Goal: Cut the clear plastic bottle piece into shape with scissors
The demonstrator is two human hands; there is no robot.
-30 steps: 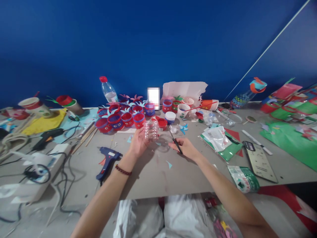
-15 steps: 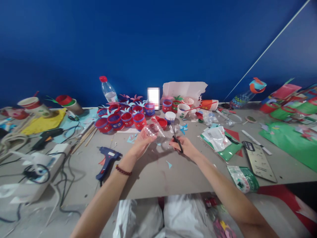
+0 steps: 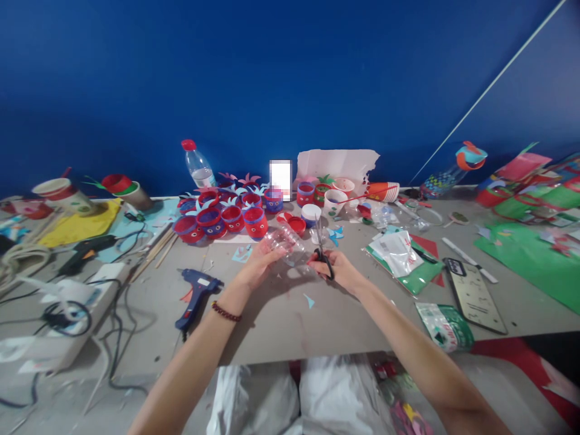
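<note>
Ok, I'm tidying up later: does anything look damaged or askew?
The white sheet at the back has a ragged, torn-looking right edge. Beside it, the orange cup stack lies on its side rather than standing.

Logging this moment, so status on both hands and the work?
Left hand: gripping clear ribbed plastic. Right hand: holding scissors, blades up. Blue scrap on table, nearer the person.

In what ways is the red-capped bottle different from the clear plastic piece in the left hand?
The bottle wears a red cap; no cap shows on the clear plastic piece. The bottle sits at the back of the table, while the piece is held by the left hand. Both are see-through.
</note>
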